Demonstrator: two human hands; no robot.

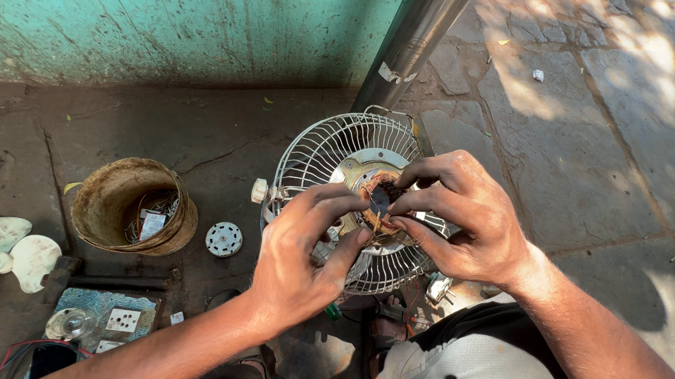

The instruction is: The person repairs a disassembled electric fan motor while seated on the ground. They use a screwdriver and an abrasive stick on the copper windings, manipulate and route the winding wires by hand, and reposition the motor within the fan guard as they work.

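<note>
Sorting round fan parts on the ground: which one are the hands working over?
The wire fan guard; both hands pinch its motor windings, unlike the white blades and small white disc.

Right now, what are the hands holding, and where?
Both the left hand and right hand pinch the copper motor winding at its rim, over the fan guard.

A small white label clung to the grey metal pole at upper centre of the frame.
</note>
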